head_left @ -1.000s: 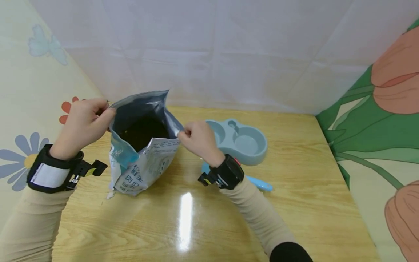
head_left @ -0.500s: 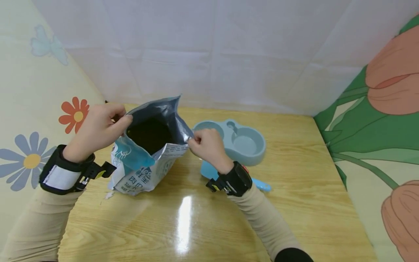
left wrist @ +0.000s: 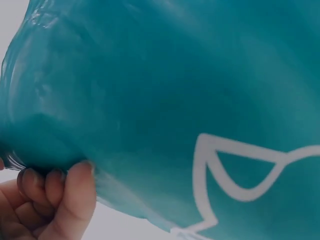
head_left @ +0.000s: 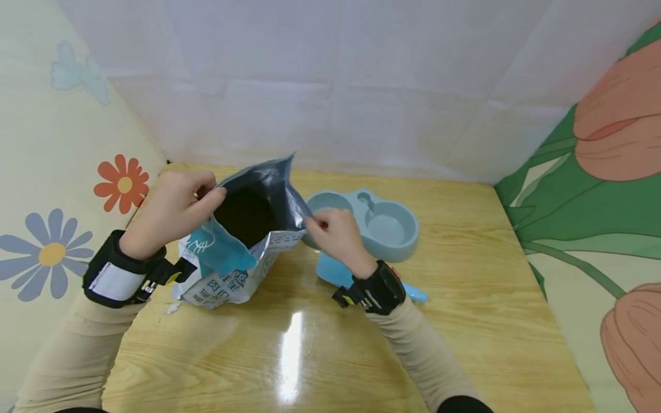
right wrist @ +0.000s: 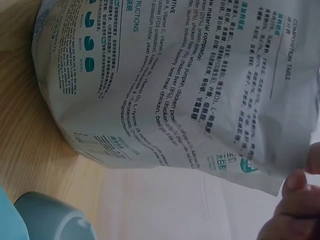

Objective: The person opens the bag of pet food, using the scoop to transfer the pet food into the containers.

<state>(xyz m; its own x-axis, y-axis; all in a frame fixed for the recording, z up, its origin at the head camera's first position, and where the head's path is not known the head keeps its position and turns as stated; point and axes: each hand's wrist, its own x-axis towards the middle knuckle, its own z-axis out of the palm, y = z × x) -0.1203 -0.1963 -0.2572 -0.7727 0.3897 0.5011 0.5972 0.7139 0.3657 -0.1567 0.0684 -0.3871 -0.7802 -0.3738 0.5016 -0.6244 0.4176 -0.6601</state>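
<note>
A pet food bag, teal and white with a silver lining, stands on the table with its mouth wide apart; dark contents show inside. My left hand pinches the left edge of the mouth, and in the left wrist view its thumb and fingers grip the teal rim. On the opposite side, my right hand pinches the right corner of the mouth. The right wrist view shows printed text on the bag's side, with the fingertips at its corner. The bag leans toward the right.
Right of the bag sits a blue-grey double pet bowl. A light blue scoop lies in front of it, partly under my right wrist. A small white scrap lies on the wooden table. A white sheet hangs behind.
Both hands have shifted right, carrying the bag's mouth with them. The bag tilts more to the right, and its teal front edge folds outward more. Bowl and scoop stay in place.
</note>
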